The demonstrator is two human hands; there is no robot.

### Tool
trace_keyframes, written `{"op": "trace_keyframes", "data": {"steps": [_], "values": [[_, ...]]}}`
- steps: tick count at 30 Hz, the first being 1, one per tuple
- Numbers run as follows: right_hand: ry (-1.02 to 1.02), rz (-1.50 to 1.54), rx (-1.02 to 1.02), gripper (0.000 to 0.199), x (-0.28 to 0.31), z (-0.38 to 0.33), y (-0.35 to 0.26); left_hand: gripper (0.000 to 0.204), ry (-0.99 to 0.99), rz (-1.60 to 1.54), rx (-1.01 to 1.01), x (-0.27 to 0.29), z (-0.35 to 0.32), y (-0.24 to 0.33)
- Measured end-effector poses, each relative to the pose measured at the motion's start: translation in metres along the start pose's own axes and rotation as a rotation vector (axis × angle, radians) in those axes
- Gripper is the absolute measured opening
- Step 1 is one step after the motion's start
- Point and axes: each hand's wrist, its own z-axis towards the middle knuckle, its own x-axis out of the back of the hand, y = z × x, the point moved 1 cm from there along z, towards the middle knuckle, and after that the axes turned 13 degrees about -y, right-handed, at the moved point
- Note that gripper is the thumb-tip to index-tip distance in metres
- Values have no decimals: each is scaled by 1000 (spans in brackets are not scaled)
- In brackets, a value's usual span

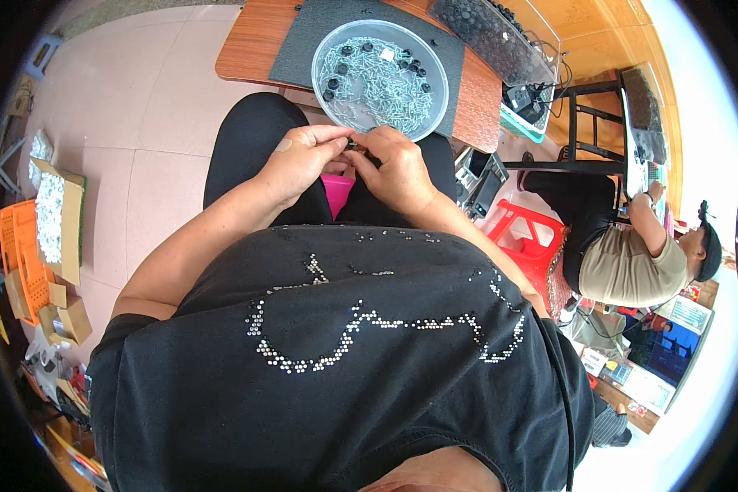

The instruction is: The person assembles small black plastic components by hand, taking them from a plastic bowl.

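Note:
My left hand (305, 157) and my right hand (397, 170) meet over my lap, just in front of a round basin. Between their fingertips is a small black part (352, 144), mostly hidden by the fingers, and its kind cannot be made out. Both hands are closed at the fingertips around it. The pale plastic basin (320, 92) holds a heap of silvery screws (377, 82). Several round black knob-like pieces (342, 70) lie among the screws. A bright pink container (337, 193) shows below my hands, between my thighs.
The basin stands on a dark mat (291, 56) on a wooden table (242, 49). A clear bin of black parts (488, 37) is at the back right. To the right are a red plastic stool (526, 238) and a seated person (631, 262). Boxes and an orange crate (26, 258) stand left.

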Motion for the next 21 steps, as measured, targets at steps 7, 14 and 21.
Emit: {"op": "trace_keyframes", "data": {"steps": [7, 14, 21], "values": [[37, 202, -148, 17, 1, 0, 12, 37, -78, -114, 58, -3, -2, 1], [-138, 109, -386, 14, 40, 17, 59, 32, 12, -116, 142, 10, -1, 1], [-487, -122, -276, 21, 31, 34, 57, 28, 2, -142, 141, 15, 2, -5]]}}
